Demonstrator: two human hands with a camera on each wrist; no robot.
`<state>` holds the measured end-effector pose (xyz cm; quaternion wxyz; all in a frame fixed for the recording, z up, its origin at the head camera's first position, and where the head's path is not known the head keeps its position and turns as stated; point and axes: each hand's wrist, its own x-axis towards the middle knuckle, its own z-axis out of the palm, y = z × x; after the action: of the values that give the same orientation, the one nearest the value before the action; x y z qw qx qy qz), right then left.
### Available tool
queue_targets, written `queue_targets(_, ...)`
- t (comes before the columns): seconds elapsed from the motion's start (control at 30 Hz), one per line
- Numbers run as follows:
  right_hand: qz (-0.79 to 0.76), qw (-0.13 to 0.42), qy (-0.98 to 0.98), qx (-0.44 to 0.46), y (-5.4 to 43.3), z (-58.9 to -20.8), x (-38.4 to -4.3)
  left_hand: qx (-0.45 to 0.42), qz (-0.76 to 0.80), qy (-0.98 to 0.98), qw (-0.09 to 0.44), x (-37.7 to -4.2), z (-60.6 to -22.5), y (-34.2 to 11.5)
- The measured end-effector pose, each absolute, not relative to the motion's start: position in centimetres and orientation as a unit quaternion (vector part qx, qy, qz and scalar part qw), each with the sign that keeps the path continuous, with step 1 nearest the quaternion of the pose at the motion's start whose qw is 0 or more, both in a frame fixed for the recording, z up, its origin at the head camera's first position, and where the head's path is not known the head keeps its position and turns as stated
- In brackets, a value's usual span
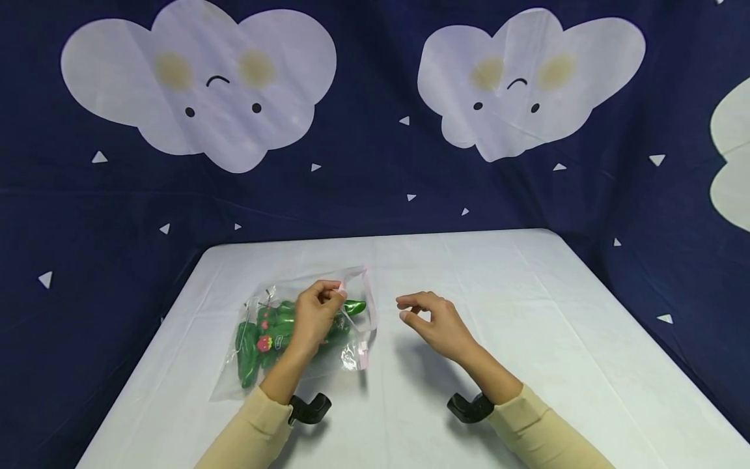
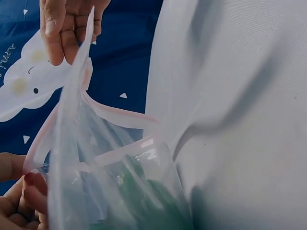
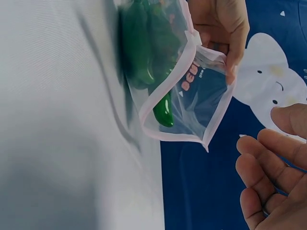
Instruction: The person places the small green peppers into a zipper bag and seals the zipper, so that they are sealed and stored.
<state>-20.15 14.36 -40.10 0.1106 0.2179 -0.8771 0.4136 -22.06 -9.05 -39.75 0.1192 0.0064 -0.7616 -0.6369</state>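
Observation:
A clear zip bag [image 1: 350, 356] with pink edging lies on the left half of the table, holding several green peppers [image 1: 247, 352]. My left hand [image 1: 313, 319] pinches the upper edge of the bag's mouth between thumb and fingers. In the right wrist view, the bag's mouth [image 3: 175, 138] gapes, and one glossy pepper [image 3: 164, 110] points out toward it. To the right of the bag, my right hand [image 1: 439, 322] hovers above the table, fingers loosely bent, with nothing in it. Part of the bag is hidden behind my left hand and forearm.
A white cloth covers the table [image 1: 527, 339]. Behind it hangs a dark blue curtain [image 1: 363, 208] printed with clouds and small white triangles. Black wrist mounts [image 1: 310, 409] stick out below both wrists, close above the table.

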Motion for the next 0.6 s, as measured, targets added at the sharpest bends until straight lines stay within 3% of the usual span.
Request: queue_targets(0.6,0.417,0.108,-0.877,0.213,14.57,-40.98,-19.96,-0.026,-0.530,-0.831,0.166,-21.99,-40.59,-8.15)
